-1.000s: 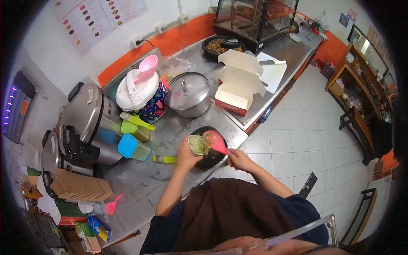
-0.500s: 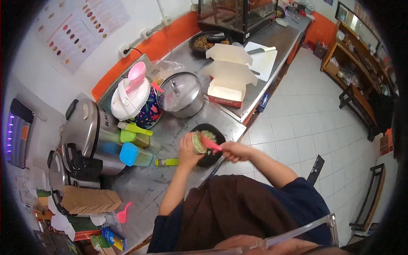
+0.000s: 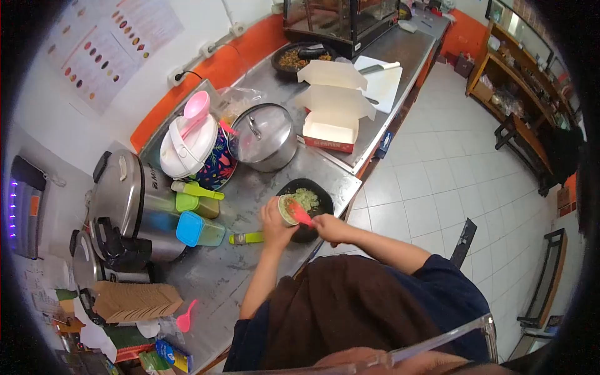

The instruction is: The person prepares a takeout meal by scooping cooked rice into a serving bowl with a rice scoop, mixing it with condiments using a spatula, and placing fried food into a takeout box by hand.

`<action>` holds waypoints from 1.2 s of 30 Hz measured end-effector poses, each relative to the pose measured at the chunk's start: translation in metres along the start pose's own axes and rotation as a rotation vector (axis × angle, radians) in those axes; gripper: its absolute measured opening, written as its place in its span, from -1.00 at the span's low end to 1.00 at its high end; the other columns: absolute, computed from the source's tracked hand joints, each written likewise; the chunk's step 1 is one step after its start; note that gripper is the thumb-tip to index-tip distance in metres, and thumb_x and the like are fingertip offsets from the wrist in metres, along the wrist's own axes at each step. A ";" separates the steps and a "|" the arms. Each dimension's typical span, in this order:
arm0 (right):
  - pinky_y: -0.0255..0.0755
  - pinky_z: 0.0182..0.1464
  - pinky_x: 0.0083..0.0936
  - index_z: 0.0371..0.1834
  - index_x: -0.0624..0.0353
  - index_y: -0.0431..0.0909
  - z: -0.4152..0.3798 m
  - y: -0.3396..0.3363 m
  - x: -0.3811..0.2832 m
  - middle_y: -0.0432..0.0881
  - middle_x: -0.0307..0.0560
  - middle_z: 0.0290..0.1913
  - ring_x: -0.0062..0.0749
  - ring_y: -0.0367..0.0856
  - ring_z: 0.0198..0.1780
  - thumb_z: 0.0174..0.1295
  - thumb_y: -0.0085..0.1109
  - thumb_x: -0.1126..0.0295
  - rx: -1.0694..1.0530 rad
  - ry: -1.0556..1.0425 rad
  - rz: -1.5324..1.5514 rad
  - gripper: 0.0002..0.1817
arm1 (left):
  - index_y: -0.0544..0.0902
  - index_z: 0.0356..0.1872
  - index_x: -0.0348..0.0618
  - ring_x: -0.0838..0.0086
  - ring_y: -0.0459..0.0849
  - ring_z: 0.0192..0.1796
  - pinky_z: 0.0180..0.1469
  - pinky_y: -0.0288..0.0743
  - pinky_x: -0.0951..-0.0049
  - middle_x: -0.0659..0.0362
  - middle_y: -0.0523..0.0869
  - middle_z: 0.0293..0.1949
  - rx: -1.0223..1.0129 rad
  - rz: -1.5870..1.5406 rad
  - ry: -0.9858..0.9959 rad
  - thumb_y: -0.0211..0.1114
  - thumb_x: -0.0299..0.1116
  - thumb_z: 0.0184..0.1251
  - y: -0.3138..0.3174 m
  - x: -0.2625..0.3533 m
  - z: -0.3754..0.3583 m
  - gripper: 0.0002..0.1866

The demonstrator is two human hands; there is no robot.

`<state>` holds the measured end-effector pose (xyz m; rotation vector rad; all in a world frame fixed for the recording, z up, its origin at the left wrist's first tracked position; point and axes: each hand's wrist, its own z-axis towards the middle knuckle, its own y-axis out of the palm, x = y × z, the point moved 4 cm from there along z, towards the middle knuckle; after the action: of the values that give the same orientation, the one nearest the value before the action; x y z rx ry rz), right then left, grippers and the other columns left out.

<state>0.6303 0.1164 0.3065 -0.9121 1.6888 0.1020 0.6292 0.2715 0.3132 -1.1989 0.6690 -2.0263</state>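
Observation:
My left hand (image 3: 275, 224) is wrapped round a small pale cup (image 3: 286, 211), held tilted at the left side of a black bowl (image 3: 326, 201). In the bowl lies a heap of pale green shredded food (image 3: 306, 197). A pinkish-red spoon (image 3: 300, 214) is gripped by its handle in my right hand (image 3: 331, 229), over the near right part of the bowl. Its head is at the mouth of the cup. Left of my left wrist, a lime-green handled utensil (image 3: 247, 238) rests on the metal table (image 3: 231, 275).
Lidded containers (image 3: 200, 229), a steel pot (image 3: 270, 137) and large cookers (image 3: 125, 194) stand to the left. An open food box (image 3: 330, 132) sits beyond the bowl, with a knife on a white cutting board (image 3: 384, 87) behind. A pink scoop (image 3: 184, 320) lies near stacked cardboard (image 3: 134, 301).
My right hand has moved left and slightly down, bringing the spoon's head to the cup's mouth. More of the green food in the bowl shows. My left hand keeps its hold.

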 end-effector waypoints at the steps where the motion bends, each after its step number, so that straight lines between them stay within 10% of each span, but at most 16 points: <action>1: 0.18 -0.79 -0.61 -0.21 0.16 0.44 0.001 0.005 0.007 0.23 -0.32 -0.74 -0.60 0.18 -0.81 0.23 -0.25 0.21 -0.056 0.098 0.112 -0.68 | 0.24 0.05 -0.21 0.05 0.28 0.05 0.09 0.19 0.20 0.00 0.35 0.03 0.038 0.026 0.021 0.49 -0.44 -0.60 -0.001 0.000 0.003 -0.07; 6: -0.10 -0.81 -0.79 -0.20 0.10 0.46 0.002 -0.034 0.011 0.03 -0.45 -0.73 -0.78 -0.07 -0.79 0.25 -0.22 0.20 -0.387 0.254 0.697 -0.71 | 0.23 0.06 -0.21 0.05 0.28 0.04 0.08 0.20 0.18 0.00 0.35 0.02 0.046 -0.049 -0.042 0.50 -0.42 -0.58 -0.012 -0.007 -0.003 -0.07; 10: 0.25 -0.77 -0.60 -0.20 0.19 0.44 0.007 0.009 -0.009 0.30 -0.25 -0.70 -0.59 0.32 -0.76 0.21 -0.19 0.24 0.025 -0.079 -0.069 -0.71 | 0.23 0.06 -0.20 0.04 0.29 0.05 0.08 0.20 0.17 0.00 0.36 0.02 0.065 -0.074 0.020 0.49 -0.40 -0.55 -0.007 -0.006 0.001 -0.08; 16: 0.27 -0.76 -0.55 -0.17 0.24 0.41 0.001 -0.016 -0.008 0.24 -0.27 -0.71 -0.54 0.33 -0.76 0.25 -0.27 0.21 -0.197 0.196 0.274 -0.66 | 0.24 0.05 -0.21 0.05 0.31 0.03 0.08 0.20 0.18 0.02 0.37 0.00 0.062 -0.053 0.032 0.50 -0.36 -0.56 -0.025 -0.017 0.007 -0.08; 23: 0.42 -0.53 -0.29 -0.40 0.35 0.47 -0.017 -0.017 -0.005 0.52 0.18 -0.51 -0.15 0.54 -0.55 0.11 -0.19 0.41 -0.022 0.167 -0.329 -0.75 | 0.19 0.10 -0.22 0.15 0.34 0.06 0.13 0.20 0.25 0.03 0.37 0.02 0.178 -0.312 -0.285 0.52 -0.41 -0.50 -0.031 -0.058 -0.005 -0.05; 24: 0.42 -0.39 -0.22 -0.42 0.36 0.48 -0.008 -0.017 0.001 0.53 0.18 -0.52 -0.12 0.57 -0.45 0.03 -0.12 0.44 0.104 -0.086 -0.601 -0.79 | 0.19 0.10 -0.22 0.15 0.34 0.06 0.13 0.20 0.25 0.03 0.37 0.02 0.163 -0.316 -0.284 0.52 -0.41 -0.50 -0.031 -0.057 -0.005 -0.05; 27: 0.36 -0.20 -0.25 -0.31 0.23 0.51 0.013 -0.017 0.004 0.52 0.16 -0.42 -0.09 0.50 -0.27 0.14 -0.15 0.30 -0.039 0.265 -0.719 -0.73 | 0.15 0.13 -0.23 0.26 0.36 0.07 0.13 0.21 0.32 0.03 0.36 0.04 0.254 -0.583 -0.305 0.52 -0.40 -0.40 -0.031 -0.048 0.001 -0.06; 29: 0.31 -0.12 -0.23 -0.40 0.31 0.51 0.021 -0.030 -0.033 0.49 0.15 -0.30 -0.12 0.47 -0.18 0.02 0.01 0.28 0.475 -0.084 -0.880 -0.73 | 0.11 0.16 -0.24 0.33 0.37 0.07 0.12 0.22 0.36 0.01 0.34 0.06 0.284 -0.799 -0.327 0.50 -0.37 -0.30 -0.026 -0.041 0.004 -0.07; 32: 0.30 -0.11 -0.29 -0.18 0.23 0.46 0.057 -0.017 -0.011 0.44 0.06 -0.11 -0.15 0.40 -0.07 0.19 -0.17 0.00 0.376 -0.302 0.070 -0.52 | 0.06 0.19 -0.26 0.31 0.35 0.09 0.12 0.22 0.34 -0.01 0.31 0.08 0.313 -1.196 -0.391 0.45 -0.30 -0.19 -0.006 -0.018 0.010 -0.09; 36: 0.21 0.15 -0.24 0.18 0.09 0.13 0.053 -0.010 -0.023 0.29 -0.03 0.13 -0.17 0.28 0.14 0.23 -0.45 -0.12 -0.162 -0.081 1.640 -0.38 | 0.09 0.18 -0.26 0.22 0.24 0.17 0.17 0.12 0.24 -0.03 0.25 0.14 0.188 -0.771 -0.273 0.40 -0.20 -0.13 0.011 0.015 0.031 -0.13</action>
<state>0.6793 0.1482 0.3116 0.5742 1.9352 1.3269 0.6544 0.2502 0.3273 -1.7456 -0.1587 -2.3737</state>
